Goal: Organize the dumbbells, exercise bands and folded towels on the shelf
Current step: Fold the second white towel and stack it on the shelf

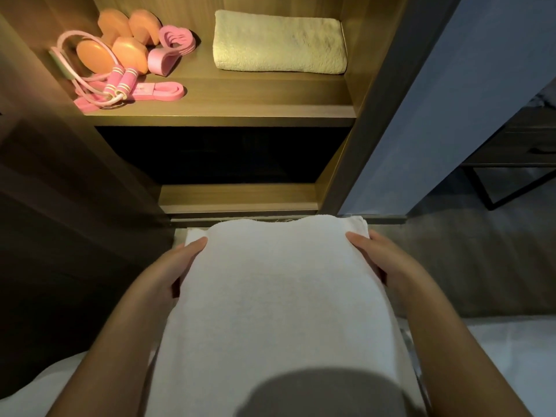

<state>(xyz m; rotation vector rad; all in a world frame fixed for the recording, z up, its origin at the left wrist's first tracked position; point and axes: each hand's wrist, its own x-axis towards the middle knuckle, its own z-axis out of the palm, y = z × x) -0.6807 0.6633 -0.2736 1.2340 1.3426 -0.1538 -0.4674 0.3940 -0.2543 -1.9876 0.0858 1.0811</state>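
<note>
A folded white towel (279, 296) is held low in front of the shelf unit, below its bottom board, with one short edge pointing toward the shelves. The left hand (177, 266) grips the left side of the towel, thumb lying on top and the other fingers hidden under the cloth. The right hand (380, 257) grips the right side in the same way, thumb on top, fingers below. On the lit shelf (240, 109) above, a second folded towel (279, 43), pale and fluffy, lies at the right end, close to the right wall and toward the back. At the left end of the same shelf stand two orange dumbbells (126, 40), side by side. A pink skipping rope (117, 82) loops around the nearer dumbbell, with its handles resting near the front edge. A flat pink band (162, 90) lies just beside the handles, and another pink band (173, 48) with heart-shaped loops sits to the right of the dumbbells.
</note>
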